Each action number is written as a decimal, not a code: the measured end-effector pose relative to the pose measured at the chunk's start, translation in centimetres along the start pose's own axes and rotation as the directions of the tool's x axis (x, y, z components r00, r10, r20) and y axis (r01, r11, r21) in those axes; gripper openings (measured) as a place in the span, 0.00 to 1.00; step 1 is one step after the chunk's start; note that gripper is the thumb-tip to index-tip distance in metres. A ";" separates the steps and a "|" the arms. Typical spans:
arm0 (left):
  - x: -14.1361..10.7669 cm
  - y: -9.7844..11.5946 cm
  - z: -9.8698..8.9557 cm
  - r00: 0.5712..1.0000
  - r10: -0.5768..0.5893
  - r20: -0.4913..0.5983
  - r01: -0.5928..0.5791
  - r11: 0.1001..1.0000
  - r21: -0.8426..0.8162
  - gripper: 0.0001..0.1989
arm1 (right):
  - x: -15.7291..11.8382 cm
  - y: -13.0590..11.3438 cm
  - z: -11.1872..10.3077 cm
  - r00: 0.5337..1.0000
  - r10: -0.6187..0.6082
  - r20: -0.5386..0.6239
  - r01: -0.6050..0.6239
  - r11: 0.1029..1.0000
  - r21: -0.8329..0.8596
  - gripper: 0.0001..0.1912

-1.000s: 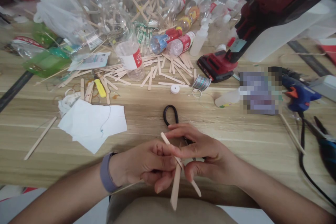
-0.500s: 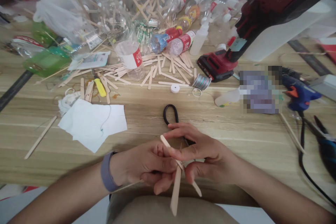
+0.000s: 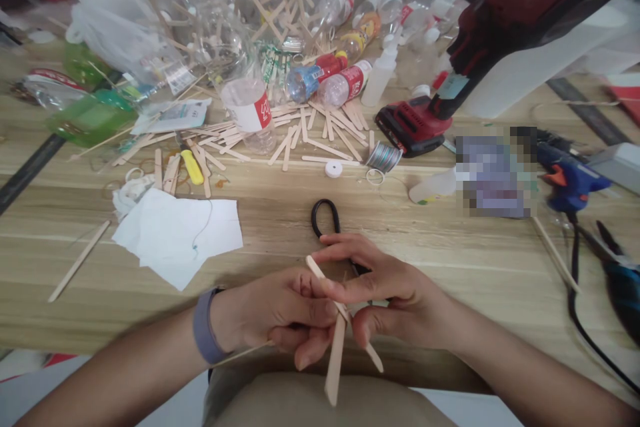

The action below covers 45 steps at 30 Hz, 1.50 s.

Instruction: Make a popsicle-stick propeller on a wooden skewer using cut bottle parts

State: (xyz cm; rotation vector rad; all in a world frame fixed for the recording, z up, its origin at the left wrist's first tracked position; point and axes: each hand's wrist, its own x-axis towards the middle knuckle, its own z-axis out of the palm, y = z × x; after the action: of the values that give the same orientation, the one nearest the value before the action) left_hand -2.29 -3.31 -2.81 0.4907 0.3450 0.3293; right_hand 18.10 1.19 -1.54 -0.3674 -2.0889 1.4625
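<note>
Two wooden craft sticks cross each other between my hands, near the table's front edge. My left hand [image 3: 303, 313] is closed, its thumb pressed near the crossing beside the stick [image 3: 335, 367] that points down toward my lap. A thin strand trails from under the left fingers toward the wrist. My right hand [image 3: 383, 290] pinches the slanting craft stick [image 3: 316, 268], thumb and fingers close to the crossing. A thin band seems to wrap the joint, though fingers partly hide it. Black-handled scissors [image 3: 325, 213] lie just beyond my right hand, their blades mostly hidden.
White paper sheets [image 3: 180, 237] lie at left, near a yellow-handled tool [image 3: 192, 167]. Loose craft sticks and plastic bottles [image 3: 250, 113] crowd the back. A thread spool [image 3: 385, 157], a red-black drill [image 3: 425, 120] and a blue glue gun [image 3: 570, 177] stand at right.
Both hands keep the same hold on the crossed craft sticks. The sticks have tilted only very slightly, and the view has shifted a little.
</note>
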 end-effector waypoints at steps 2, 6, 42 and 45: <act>0.0 -0.1 0.0 1.000 0.001 0.011 -0.001 1.000 -0.001 0.17 | 0.0 0.0 0.0 1.000 -0.004 0.003 0.004 1.000 -0.002 0.28; 0.0 -0.1 -0.1 0.999 0.001 0.038 -0.001 1.000 -0.009 0.16 | 0.1 0.0 0.1 1.000 -0.028 0.009 0.028 1.000 -0.010 0.28; -0.1 -0.2 0.1 0.988 0.045 -0.145 -0.042 0.999 0.028 0.18 | -0.2 0.6 0.2 0.999 -0.045 -0.026 0.041 0.986 -0.160 0.28; -0.1 -0.2 0.1 0.987 0.031 -0.159 -0.025 0.999 0.040 0.18 | 0.0 0.6 0.2 0.998 -0.057 -0.028 0.052 0.987 -0.155 0.28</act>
State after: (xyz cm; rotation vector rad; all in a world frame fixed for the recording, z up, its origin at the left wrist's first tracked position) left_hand -2.31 -3.54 -2.77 0.5075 0.5006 0.3911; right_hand 17.92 1.19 -2.13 -0.3879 -2.1750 1.2588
